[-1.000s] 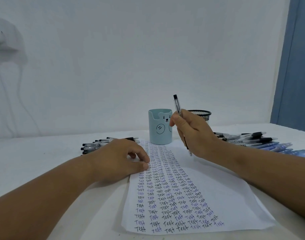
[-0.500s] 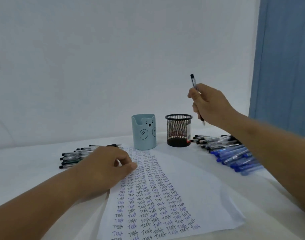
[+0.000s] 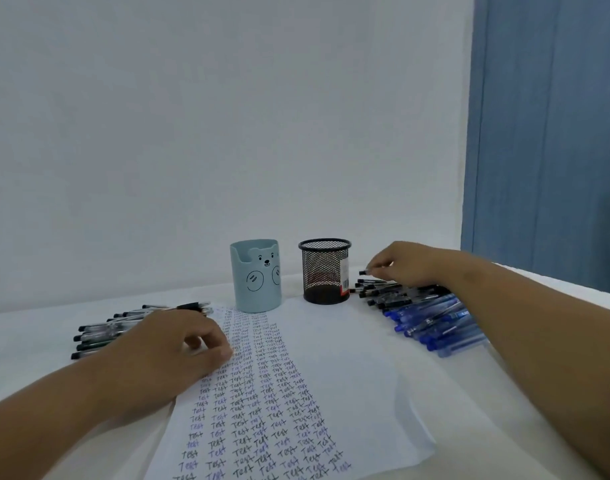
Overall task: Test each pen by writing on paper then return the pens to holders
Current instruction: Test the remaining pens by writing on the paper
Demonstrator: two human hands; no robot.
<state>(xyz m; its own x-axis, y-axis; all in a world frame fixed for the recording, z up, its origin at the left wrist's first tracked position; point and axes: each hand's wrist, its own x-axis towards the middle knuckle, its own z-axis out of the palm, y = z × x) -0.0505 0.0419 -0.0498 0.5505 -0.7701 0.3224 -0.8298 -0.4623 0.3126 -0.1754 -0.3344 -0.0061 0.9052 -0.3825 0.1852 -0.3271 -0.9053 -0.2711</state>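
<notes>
we see a white, smooth table (image 3: 30, 327) filling the lower half of the frame, and on it, at lower centre, a large white sheet of thin paper (image 3: 348, 375) whose left part is covered in columns of the handwritten word "test" in black and blue ink; its right edge looks slightly curled. our left hand (image 3: 172, 355), at lower left, rests on the sheet's left edge with fingers curled under and holding nothing, pinning the page.

at right of centre lies a loose heap of blue plastic pens (image 3: 435, 323) with black-clipped clear pens (image 3: 383, 296) at its far side; a second group of clear pens with dark caps (image 3: 102, 330) lies at centre left, behind our left hand. above the sheet, at centre, stand the two holders: a pale blue matte cylindrical cup with a bear face (image 3: 255, 276), and beside it to the right a black wire-mesh cup (image 3: 325, 270) bearing a label. both look empty from here, though we cannot see into the blue one.

our right hand (image 3: 405, 263), at centre right, pinches a slim black-tipped pen (image 3: 366, 271) just above the right-hand heap, near the mesh cup.

we judge the step to be a swap at the heap, setting down or taking up a pen; which, we cannot tell. the next move calls for a clean pinch on one slippery, round barrel without rolling its neighbours.
</notes>
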